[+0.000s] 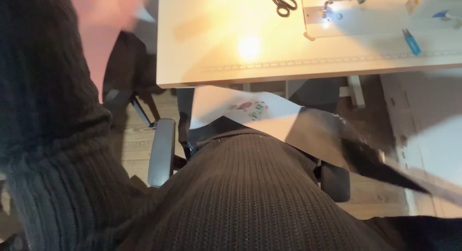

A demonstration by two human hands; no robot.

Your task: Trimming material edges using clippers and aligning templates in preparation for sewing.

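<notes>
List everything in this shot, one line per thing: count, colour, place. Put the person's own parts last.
table: one, pale cream, across the top of the view.
scissors: one pair, dark handles, on the table near its far edge.
sewing machine: one, white, lit at the needle, on the table at upper right.
small clipper: one, blue, on the table at right.
ruler strip: one, pale, along the table's front edge.
fabric piece: one, white with a small coloured print, hanging below the table edge over the lap.
chair armrests: two, grey-black, either side of the lap.
floor: pale wood, under the chair.
sleeve: one, dark ribbed knit, at left; the hands themselves are not clearly visible.
</notes>
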